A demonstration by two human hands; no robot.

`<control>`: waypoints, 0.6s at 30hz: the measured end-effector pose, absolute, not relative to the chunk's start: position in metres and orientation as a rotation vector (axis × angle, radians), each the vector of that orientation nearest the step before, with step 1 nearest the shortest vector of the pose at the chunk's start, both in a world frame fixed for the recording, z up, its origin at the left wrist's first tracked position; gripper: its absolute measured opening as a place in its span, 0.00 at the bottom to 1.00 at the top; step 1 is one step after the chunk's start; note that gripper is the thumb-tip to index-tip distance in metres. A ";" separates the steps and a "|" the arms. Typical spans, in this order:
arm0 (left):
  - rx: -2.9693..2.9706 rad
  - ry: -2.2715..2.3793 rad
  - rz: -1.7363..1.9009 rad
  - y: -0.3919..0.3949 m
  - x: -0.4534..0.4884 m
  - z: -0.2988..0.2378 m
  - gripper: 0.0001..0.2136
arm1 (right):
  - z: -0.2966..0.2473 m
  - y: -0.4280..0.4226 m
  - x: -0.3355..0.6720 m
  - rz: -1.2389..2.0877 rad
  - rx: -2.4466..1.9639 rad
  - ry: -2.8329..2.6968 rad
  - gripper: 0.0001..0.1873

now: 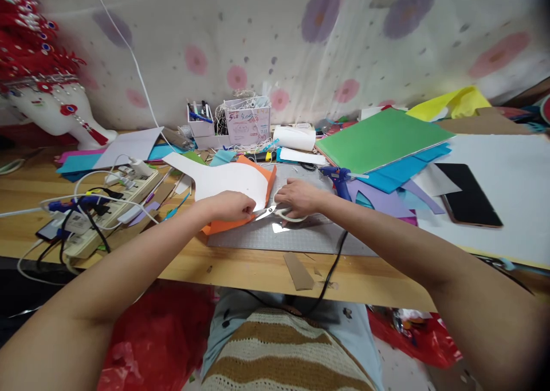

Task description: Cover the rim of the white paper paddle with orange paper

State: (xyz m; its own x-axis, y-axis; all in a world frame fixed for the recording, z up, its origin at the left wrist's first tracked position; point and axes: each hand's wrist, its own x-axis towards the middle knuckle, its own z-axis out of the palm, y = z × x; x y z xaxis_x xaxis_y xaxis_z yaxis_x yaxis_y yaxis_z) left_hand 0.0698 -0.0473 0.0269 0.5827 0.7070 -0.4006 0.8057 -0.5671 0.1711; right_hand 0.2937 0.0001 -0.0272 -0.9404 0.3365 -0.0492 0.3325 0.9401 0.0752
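Note:
My right hand (301, 197) is closed around the pale handles of a pair of scissors (265, 212), whose blades point left. The blade tips meet the edge of an orange sheet (223, 226). On top of that sheet lies a white cut-out shape (227, 179) with a narrow strip reaching to the upper left. My left hand (234, 206) pinches the sheets at their near edge, just left of the blades. Its fingertips are partly hidden. Beneath everything is a grey cutting mat (266, 243).
A blue glue gun (339, 179) stands right of my right hand, its black cord running over the table edge. Green foam (382, 139) and a phone (468, 195) lie on the right. A power strip (112, 208) with tangled cables is on the left; a pen box (247, 122) stands behind.

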 end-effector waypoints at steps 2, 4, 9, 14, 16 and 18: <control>2.466 1.218 -0.418 -0.046 0.068 0.026 0.06 | -0.028 0.000 0.294 0.064 0.516 3.042 0.21; 2.451 1.201 -0.434 -0.046 0.067 0.025 0.07 | -0.030 0.001 0.294 0.033 0.513 3.048 0.20; 2.371 1.217 -0.467 -0.046 0.064 0.024 0.06 | -0.032 0.000 0.293 0.003 0.525 3.052 0.19; 2.383 1.236 -0.472 -0.047 0.064 0.025 0.05 | -0.033 -0.001 0.292 -0.017 0.507 3.064 0.19; 2.411 1.238 -0.471 -0.047 0.063 0.025 0.05 | -0.033 -0.001 0.292 -0.004 0.519 3.049 0.19; 2.426 1.233 -0.476 -0.047 0.062 0.025 0.06 | -0.031 -0.002 0.293 0.014 0.545 3.018 0.19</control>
State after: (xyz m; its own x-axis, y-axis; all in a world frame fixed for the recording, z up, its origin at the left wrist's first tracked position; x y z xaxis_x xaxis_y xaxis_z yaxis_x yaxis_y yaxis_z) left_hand 0.0617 -0.0473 0.0250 0.5584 0.6926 -0.4566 0.8198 -0.5448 0.1762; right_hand 0.2928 -0.0017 -0.0315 -0.9342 0.3495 -0.0715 0.3488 0.9369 0.0219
